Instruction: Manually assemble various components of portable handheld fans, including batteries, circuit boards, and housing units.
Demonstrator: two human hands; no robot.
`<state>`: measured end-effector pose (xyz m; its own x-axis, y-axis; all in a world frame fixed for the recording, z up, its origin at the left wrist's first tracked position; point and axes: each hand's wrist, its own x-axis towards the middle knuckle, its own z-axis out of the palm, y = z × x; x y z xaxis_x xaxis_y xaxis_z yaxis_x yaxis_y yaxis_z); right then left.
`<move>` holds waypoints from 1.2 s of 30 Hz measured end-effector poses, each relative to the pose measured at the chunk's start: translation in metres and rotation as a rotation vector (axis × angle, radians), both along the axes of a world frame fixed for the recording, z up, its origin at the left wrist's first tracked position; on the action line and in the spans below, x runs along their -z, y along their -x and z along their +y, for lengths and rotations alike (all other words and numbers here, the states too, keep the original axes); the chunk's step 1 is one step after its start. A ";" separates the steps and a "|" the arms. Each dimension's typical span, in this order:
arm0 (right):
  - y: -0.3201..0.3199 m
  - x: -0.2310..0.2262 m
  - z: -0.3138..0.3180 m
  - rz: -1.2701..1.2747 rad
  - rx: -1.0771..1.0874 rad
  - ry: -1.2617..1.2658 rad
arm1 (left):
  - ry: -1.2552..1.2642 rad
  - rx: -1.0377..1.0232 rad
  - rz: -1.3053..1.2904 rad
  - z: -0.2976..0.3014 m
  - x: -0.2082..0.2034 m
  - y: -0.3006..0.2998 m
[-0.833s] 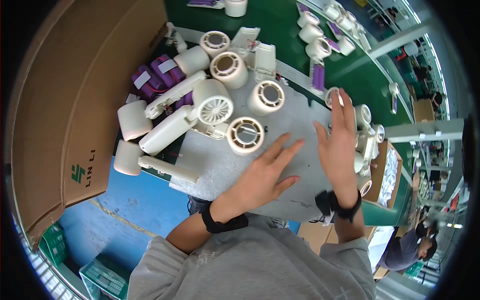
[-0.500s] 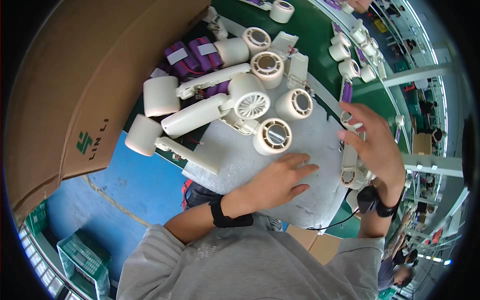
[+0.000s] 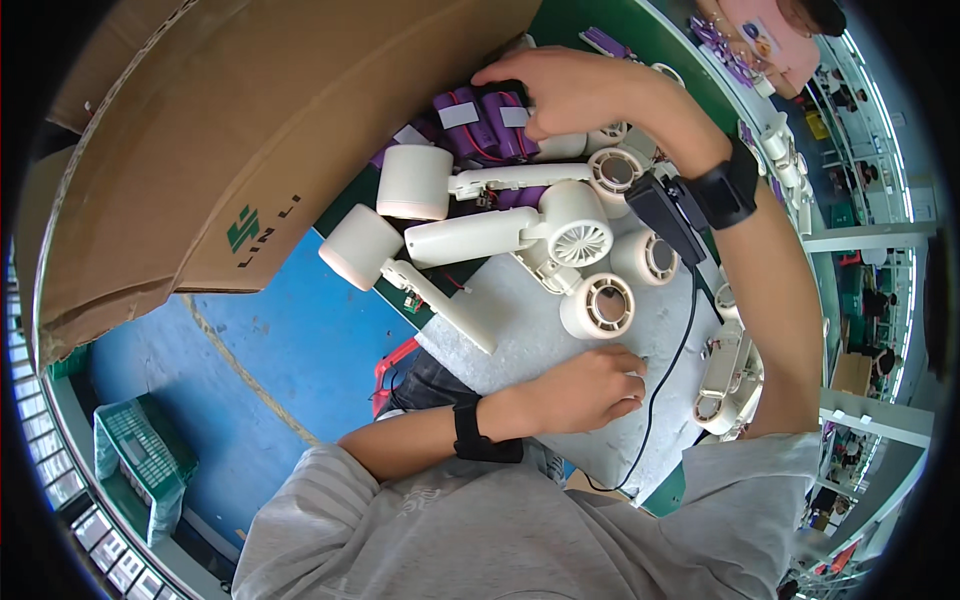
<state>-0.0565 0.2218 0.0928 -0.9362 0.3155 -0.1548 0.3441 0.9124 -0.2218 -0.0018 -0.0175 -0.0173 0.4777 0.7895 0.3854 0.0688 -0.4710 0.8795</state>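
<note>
My left hand [image 3: 597, 387] rests low over the grey foam sheet [image 3: 490, 300], its fingers loosely curled in and nothing visible in them. At the far side of the pile my right hand [image 3: 575, 88] reaches across, thumb and fingers apart, just above the purple battery packs [image 3: 462, 122]. Whether its fingertips touch anything there cannot be made out. Nearer me lie white handheld fan bodies: one with a slotted round grille [image 3: 580, 240], one with a folded-out handle [image 3: 415, 185], and one at the left [image 3: 362, 247]. White ring-ended fan heads [image 3: 600, 305] stand beside them.
A large brown cardboard box [image 3: 250, 130] walls off the left side. More white fan parts [image 3: 730, 380] lie at the right, beside a black cable [image 3: 668, 370] from my right wrist device. Another person [image 3: 770, 40] sits beyond the green bench. A green crate [image 3: 150, 455] stands on the floor.
My right hand has swung from the right side to the far left, over the battery packs. My left hand's fingers have curled in. The view has shifted, so the pile appears further right.
</note>
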 end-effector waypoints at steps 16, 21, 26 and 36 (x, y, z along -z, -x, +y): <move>-0.054 -0.033 0.029 0.238 0.153 0.576 | -0.027 0.002 -0.011 0.000 -0.003 0.002; -0.075 -0.052 0.005 0.838 0.456 1.056 | -0.013 0.000 -0.026 0.000 -0.002 0.002; -0.062 -0.065 -0.023 0.208 0.612 0.768 | -0.016 0.004 -0.010 0.002 -0.003 0.002; -0.028 -0.012 -0.076 0.142 -0.060 -0.403 | -0.025 0.002 0.010 -0.001 -0.001 0.002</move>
